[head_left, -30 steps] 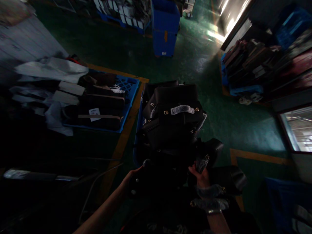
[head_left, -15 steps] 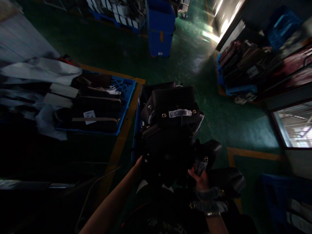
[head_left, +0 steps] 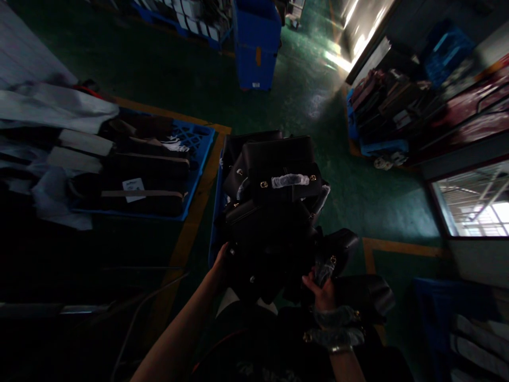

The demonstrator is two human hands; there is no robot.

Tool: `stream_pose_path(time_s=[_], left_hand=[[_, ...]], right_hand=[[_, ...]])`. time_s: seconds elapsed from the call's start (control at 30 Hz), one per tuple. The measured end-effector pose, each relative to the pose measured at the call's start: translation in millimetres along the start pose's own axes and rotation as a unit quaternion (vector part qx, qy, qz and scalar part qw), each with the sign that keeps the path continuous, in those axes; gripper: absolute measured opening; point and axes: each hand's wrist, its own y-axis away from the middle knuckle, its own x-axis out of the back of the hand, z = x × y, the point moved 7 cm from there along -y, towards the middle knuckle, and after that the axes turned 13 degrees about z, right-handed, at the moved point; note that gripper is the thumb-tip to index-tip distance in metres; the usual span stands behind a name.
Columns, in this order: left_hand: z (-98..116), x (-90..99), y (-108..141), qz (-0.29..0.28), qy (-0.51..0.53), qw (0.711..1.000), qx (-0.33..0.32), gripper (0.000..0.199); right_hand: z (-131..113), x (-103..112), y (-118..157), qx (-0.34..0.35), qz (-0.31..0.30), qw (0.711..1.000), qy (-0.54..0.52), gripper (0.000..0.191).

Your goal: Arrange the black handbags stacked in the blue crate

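Note:
Several black handbags [head_left: 278,151] are piled in a blue crate [head_left: 216,233] in front of me. The top one has a plastic-wrapped handle [head_left: 290,181] with gold-coloured rings. My left hand [head_left: 221,259] is closed on the left edge of a dark bag [head_left: 254,265] at the near side of the pile; its fingertips are lost in shadow. On the right, my right hand [head_left: 325,294] is closed at the wrapped handle of a black handbag [head_left: 344,244]. More wrapped handles [head_left: 338,336] loop over my right wrist, with another black bag [head_left: 366,294] hanging beside it.
At left, a blue pallet [head_left: 199,154] carries dark and pale goods. A tall blue bin [head_left: 256,58] stands ahead on the green floor. Stacked goods [head_left: 393,101] sit at the right by the wall, and a blue container [head_left: 433,313] is at lower right.
The view has shifted slightly, so most things sit a little further left. My left hand has risen slightly along the dark bag's edge; the right keeps its place among the handles.

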Motion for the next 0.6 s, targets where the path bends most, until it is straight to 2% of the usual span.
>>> stream_pose_path(time_s=[0.13,0.2,0.27,0.3,0.37,0.43,0.5,0.6], left_hand=[[-17.4,41.3,9.3,0.028,-0.060,0.996,-0.059,0.053],[-26.2,64.1,27.6,0.057,-0.112,0.985,-0.115,0.055],[-35.9,71.0,51.5,0.040,-0.176,0.966,-0.187,0.049],[-41.8,65.5,63.2,0.002,-0.208,0.952,-0.227,0.042],[-56.0,43.0,80.9,-0.103,-0.262,0.912,-0.300,0.032],[-71.3,17.8,84.0,-0.186,-0.308,0.866,-0.347,0.035],[-83.8,-1.3,71.8,-0.220,-0.352,0.831,-0.369,0.038],[-93.7,-17.4,46.9,-0.241,-0.404,0.794,-0.384,0.030]], right_hand=[[-0.9,1.3,0.4,-0.008,0.008,1.000,-0.005,0.062],[-1.0,1.8,-0.3,-0.012,0.009,1.000,-0.010,0.063],[-0.1,2.3,-1.3,-0.015,0.009,1.000,-0.012,0.064],[0.6,2.7,-1.7,-0.016,0.010,1.000,-0.012,0.065],[1.7,3.6,-2.3,-0.019,0.013,1.000,-0.011,0.066],[0.9,4.1,-2.3,-0.019,0.017,1.000,-0.008,0.066],[-1.8,3.6,-2.4,-0.018,0.018,1.000,-0.005,0.064],[-7.3,1.8,-3.9,-0.017,0.017,1.000,0.002,0.061]])
